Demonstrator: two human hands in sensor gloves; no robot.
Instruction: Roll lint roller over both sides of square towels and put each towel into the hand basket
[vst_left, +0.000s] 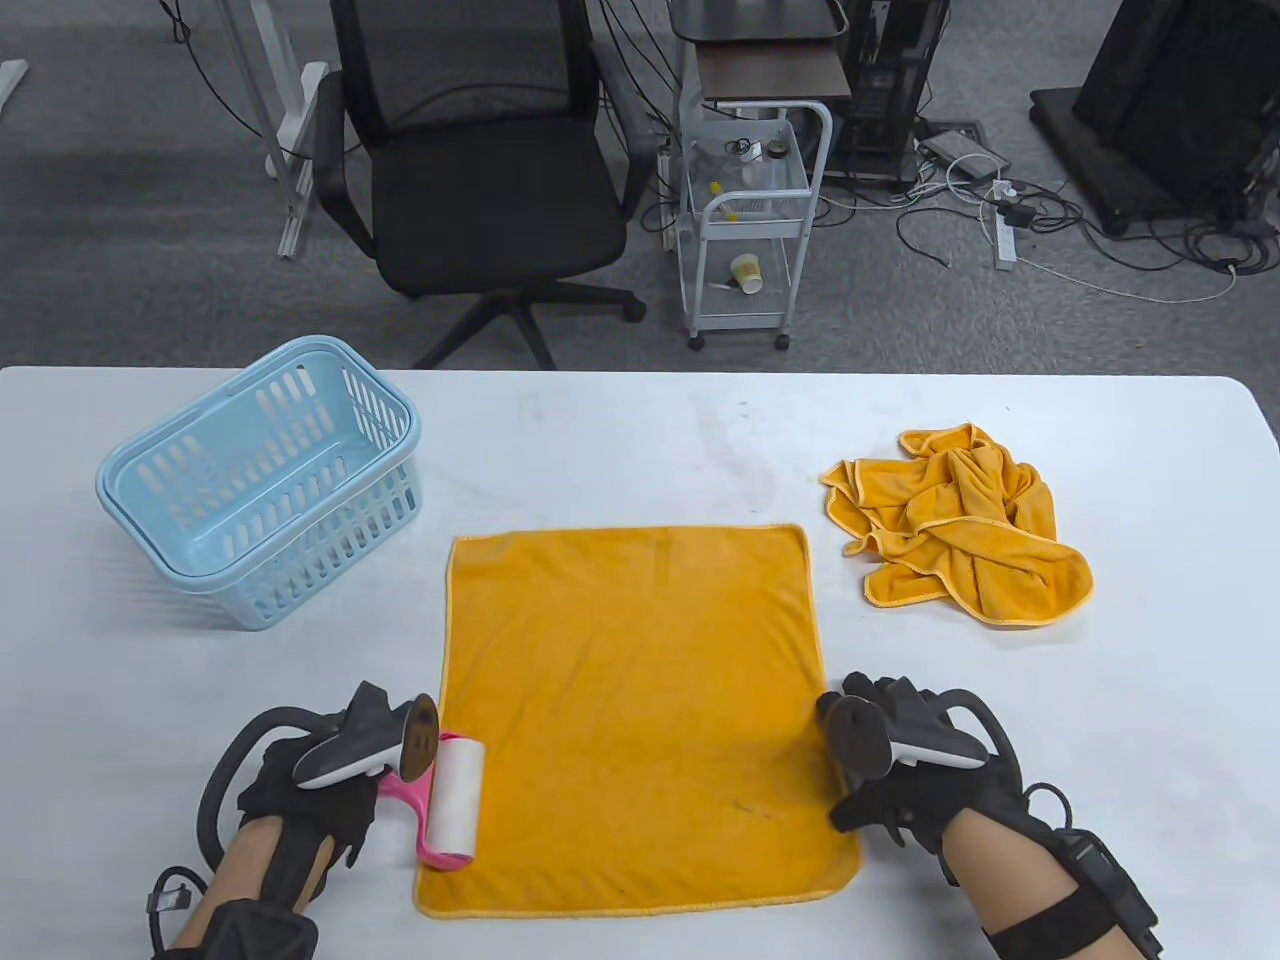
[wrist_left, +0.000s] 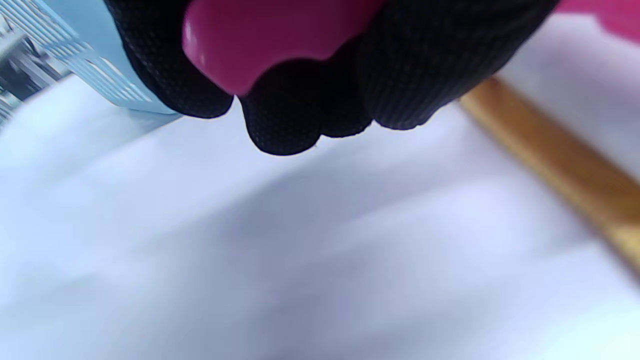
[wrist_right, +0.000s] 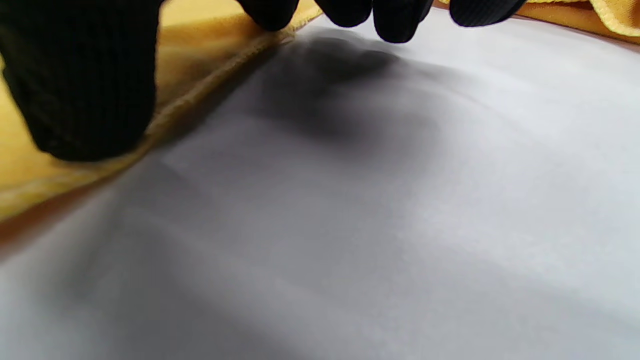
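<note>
An orange square towel (vst_left: 640, 710) lies flat on the white table (vst_left: 640, 440), near the front edge. My left hand (vst_left: 310, 790) grips the pink handle (wrist_left: 260, 40) of a lint roller (vst_left: 455, 795); its white roll rests on the towel's left edge. My right hand (vst_left: 880, 770) rests at the towel's right edge (wrist_right: 190, 100), thumb on the cloth and fingertips (wrist_right: 395, 20) down by the hem. A second orange towel (vst_left: 960, 525) lies crumpled at the right. The light blue hand basket (vst_left: 265, 480) stands at the left, with nothing seen inside.
Behind the table stand a black office chair (vst_left: 480, 170) and a small white wheeled cart (vst_left: 750, 220), with cables on the floor. Bare table surface lies between the basket and the flat towel.
</note>
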